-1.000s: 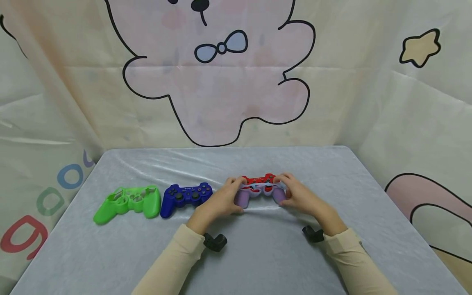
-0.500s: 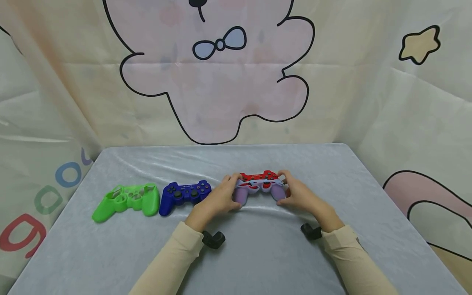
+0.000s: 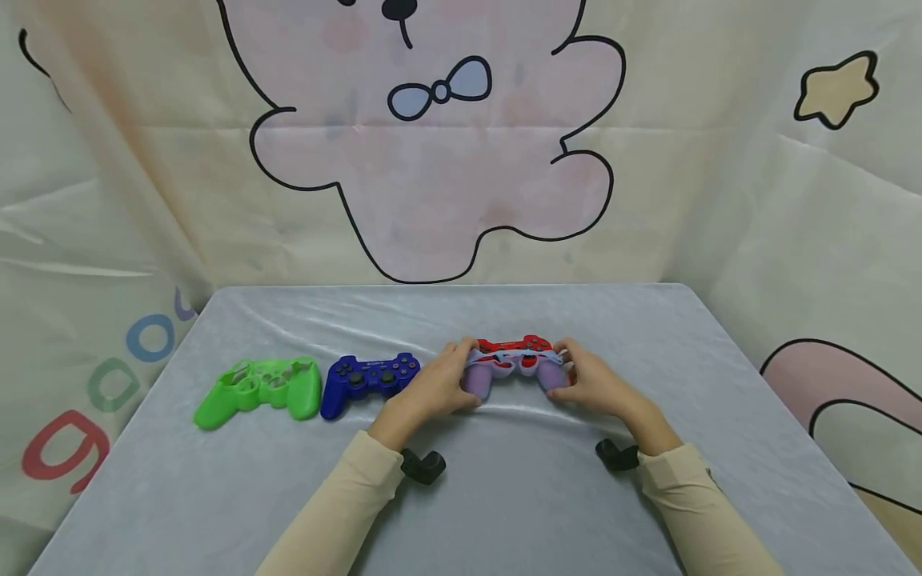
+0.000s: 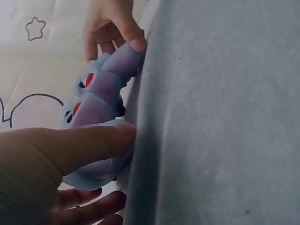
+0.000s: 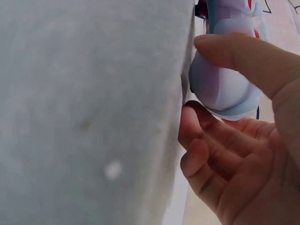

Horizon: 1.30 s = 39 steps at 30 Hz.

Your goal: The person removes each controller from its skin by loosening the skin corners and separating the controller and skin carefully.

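Note:
A red game controller (image 3: pixel 533 342) sits partly inside a soft purple and light-blue cover (image 3: pixel 551 376), the cover over its two handles and its red back edge bare. My left hand (image 3: pixel 439 380) grips the left handle, thumb on the near side, fingers at the far side. My right hand (image 3: pixel 594 386) holds the right handle, with fingertips at the controller's right end. In the left wrist view, red spots show through openings in the cover (image 4: pixel 105 86). The right wrist view has my right thumb pressing the cover (image 5: pixel 225 84), the other fingers curled beneath and beside it.
Left of my left hand lies a dark blue controller (image 3: pixel 369 379) on the grey cloth-covered table (image 3: pixel 497 496). Farther left is a bright green controller cover (image 3: pixel 262 388). A printed curtain (image 3: pixel 432 200) hangs behind the table and along both sides.
My right fingers have shifted outward from the red top edge to the controller's right end. My left hand keeps its hold. The head view has swayed slightly.

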Motion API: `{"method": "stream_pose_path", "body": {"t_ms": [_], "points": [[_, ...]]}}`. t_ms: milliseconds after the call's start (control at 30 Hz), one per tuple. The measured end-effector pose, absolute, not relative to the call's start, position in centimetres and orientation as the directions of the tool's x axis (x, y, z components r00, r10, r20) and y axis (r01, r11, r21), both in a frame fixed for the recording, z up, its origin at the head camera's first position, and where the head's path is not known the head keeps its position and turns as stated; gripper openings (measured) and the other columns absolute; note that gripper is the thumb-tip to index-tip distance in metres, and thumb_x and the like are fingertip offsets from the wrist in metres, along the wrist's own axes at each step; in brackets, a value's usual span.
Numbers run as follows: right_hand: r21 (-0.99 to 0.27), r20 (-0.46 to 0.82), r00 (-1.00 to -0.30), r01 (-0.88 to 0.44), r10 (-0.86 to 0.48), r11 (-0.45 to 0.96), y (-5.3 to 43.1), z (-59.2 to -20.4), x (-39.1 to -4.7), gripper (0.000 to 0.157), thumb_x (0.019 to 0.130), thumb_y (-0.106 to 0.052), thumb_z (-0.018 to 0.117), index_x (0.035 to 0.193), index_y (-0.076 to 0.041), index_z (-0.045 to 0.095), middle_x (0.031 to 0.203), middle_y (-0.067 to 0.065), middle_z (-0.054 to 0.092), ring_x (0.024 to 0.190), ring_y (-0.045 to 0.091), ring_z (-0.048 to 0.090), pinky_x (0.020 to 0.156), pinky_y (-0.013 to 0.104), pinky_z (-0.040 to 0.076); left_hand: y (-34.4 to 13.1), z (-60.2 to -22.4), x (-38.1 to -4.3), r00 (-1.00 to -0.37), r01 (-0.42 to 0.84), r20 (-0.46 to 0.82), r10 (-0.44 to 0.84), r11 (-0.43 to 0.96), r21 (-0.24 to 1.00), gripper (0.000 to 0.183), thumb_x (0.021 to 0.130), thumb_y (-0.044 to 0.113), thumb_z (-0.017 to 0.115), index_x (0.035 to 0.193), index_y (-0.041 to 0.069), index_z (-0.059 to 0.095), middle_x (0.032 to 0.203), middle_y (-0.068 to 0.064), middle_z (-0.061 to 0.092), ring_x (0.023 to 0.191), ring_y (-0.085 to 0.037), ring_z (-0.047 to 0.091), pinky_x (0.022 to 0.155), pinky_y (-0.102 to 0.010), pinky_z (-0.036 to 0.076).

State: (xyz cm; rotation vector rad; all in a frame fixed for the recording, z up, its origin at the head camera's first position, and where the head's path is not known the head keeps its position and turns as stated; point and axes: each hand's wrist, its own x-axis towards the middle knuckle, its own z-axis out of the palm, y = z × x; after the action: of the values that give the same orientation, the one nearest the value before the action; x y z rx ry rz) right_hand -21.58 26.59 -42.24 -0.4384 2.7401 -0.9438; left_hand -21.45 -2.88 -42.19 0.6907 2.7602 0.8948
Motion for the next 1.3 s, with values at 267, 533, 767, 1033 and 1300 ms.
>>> {"method": "stream_pose_path", "body": {"t_ms": [267,533,767,1033,1300], "points": [[-0.793,-0.121,-0.916,-0.143,-0.383,0.593,27.45,-42.92,-21.33,0.070,0.088,-0.011,0.076,0.140,-0.001,0.029,0.092,0.011,0.056,0.072,0.013,0.052,0.063,0.025,0.045,-2.79,-42.65,-21.65,-0.886,0.345,0.013,0.463,0.641,0.686,0.080,0.078,0.018,0.087,0.143,0.011,0.041,0.137,-0.017,0.055,0.113,-0.028,0.059,0.095,-0.045,0.051],[-0.919,-0.122,-0.905,-0.051,-0.408,0.390,27.59,-43.04,-21.31,0.069,0.094,-0.009,0.068,0.144,-0.001,0.021,0.097,0.014,0.065,0.067,0.013,0.061,0.058,0.028,0.051,-2.45,-42.68,-21.76,-0.918,0.223,-0.021,0.395,0.560,0.798,0.082,0.077,0.017,0.088,0.144,0.006,0.042,0.133,-0.017,0.058,0.114,-0.026,0.060,0.098,-0.043,0.050],[-0.916,-0.154,-0.909,-0.016,-0.386,0.402,27.33,-42.95,-21.50,0.067,0.096,-0.011,0.067,0.144,0.001,0.021,0.083,0.007,0.062,0.061,0.011,0.056,0.058,0.025,0.048,-2.48,-42.53,-21.76,-0.942,0.194,0.006,0.335,0.529,0.826,0.068,0.073,0.018,0.092,0.129,0.007,0.053,0.119,-0.010,0.063,0.105,-0.022,0.062,0.089,-0.038,0.053],[-0.872,-0.189,-0.908,-0.019,-0.373,0.490,27.10,-42.74,-21.55,0.059,0.097,-0.017,0.068,0.135,-0.003,0.025,0.062,0.003,0.055,0.052,0.011,0.051,0.055,0.023,0.040,-2.45,-42.70,-21.98,-0.947,0.226,0.057,0.316,0.528,0.819,0.062,0.070,0.016,0.091,0.120,0.011,0.055,0.104,-0.006,0.063,0.095,-0.017,0.062,0.080,-0.032,0.050],[-0.908,-0.185,-0.912,0.017,-0.366,0.418,27.35,-42.66,-21.88,0.059,0.101,-0.017,0.063,0.142,0.002,0.024,0.074,0.006,0.065,0.051,0.010,0.056,0.054,0.023,0.044,-2.06,-42.77,-21.82,-0.941,0.283,0.124,0.316,0.528,0.801,0.074,0.074,0.024,0.091,0.134,0.008,0.052,0.129,-0.008,0.056,0.101,-0.017,0.060,0.083,-0.031,0.048]]}}
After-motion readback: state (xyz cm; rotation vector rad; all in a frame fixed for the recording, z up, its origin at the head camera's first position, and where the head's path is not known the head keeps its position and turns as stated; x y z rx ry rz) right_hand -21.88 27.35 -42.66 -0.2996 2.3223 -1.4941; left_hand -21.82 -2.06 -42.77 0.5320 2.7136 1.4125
